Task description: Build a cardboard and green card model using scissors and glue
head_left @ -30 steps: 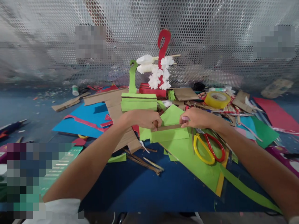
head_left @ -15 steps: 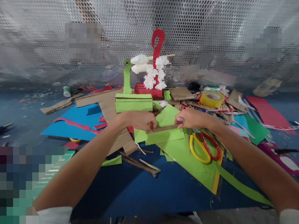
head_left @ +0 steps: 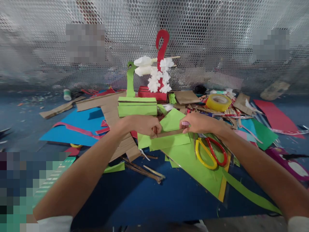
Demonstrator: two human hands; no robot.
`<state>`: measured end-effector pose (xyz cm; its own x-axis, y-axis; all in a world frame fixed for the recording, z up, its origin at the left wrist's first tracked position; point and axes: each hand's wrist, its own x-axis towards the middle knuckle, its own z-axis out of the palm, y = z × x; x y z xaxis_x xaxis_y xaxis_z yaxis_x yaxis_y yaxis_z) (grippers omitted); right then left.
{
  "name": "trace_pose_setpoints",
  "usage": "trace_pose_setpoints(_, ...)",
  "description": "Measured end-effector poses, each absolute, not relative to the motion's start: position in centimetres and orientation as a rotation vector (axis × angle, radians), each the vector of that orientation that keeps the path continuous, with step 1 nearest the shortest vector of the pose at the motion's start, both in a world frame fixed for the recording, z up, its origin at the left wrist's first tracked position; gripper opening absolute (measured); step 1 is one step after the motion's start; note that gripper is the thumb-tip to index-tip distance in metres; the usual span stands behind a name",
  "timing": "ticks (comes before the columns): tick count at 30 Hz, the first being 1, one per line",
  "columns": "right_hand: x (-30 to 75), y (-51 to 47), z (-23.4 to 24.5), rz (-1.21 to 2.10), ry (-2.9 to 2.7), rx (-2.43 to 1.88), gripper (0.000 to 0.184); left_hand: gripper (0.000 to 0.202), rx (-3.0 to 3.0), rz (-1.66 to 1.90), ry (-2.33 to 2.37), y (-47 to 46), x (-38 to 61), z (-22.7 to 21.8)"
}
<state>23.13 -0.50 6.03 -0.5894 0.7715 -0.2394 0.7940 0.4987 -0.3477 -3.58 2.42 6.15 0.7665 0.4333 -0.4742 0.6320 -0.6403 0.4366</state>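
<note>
A narrow brown cardboard strip point(head_left: 170, 133) stretches between my two hands, over light green paper point(head_left: 173, 142). My left hand point(head_left: 146, 125) pinches its left end with curled fingers. At the other end, my right hand point(head_left: 196, 123) grips the strip between thumb and fingers. Scissors with one yellow and one red handle loop point(head_left: 217, 151) lie just below my right hand, on a larger green sheet. Behind my left hand stands a light green box-like piece point(head_left: 137, 107) with a green hook-shaped upright point(head_left: 130, 80).
A red hook-shaped piece point(head_left: 162, 42) with white paper flowers stands at the back. A yellow tape roll point(head_left: 218, 102) sits at right among scraps. Blue paper point(head_left: 70, 127) and cardboard point(head_left: 112, 109) lie at left, twigs point(head_left: 145, 172) in front. A perforated metal wall point(head_left: 193, 38) borders the table.
Both hands keep nearly the same hold and position on the cardboard strip. The whole view has shifted very slightly.
</note>
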Motion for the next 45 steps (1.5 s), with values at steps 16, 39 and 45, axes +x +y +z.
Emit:
trace_pose_setpoints(16, 22.5, -0.1, 5.4, -0.895, 2.52, 1.378, 0.013, 0.019, 2.314, -0.599, 0.803, 2.1, -3.0, 5.9)
trace_pose_setpoints(39, 19.4, 3.6, 6.7, -0.446, 2.352, 1.129, 0.03, 0.093, 2.61, -0.529, 0.726, 0.8, -1.7, 5.7)
trace_pose_setpoints(45, 19.2, 3.2, 6.6, -0.371, 2.395, 1.187, 0.022, 0.077, 2.509, -0.442, 0.681, 1.5, -1.6, 5.0)
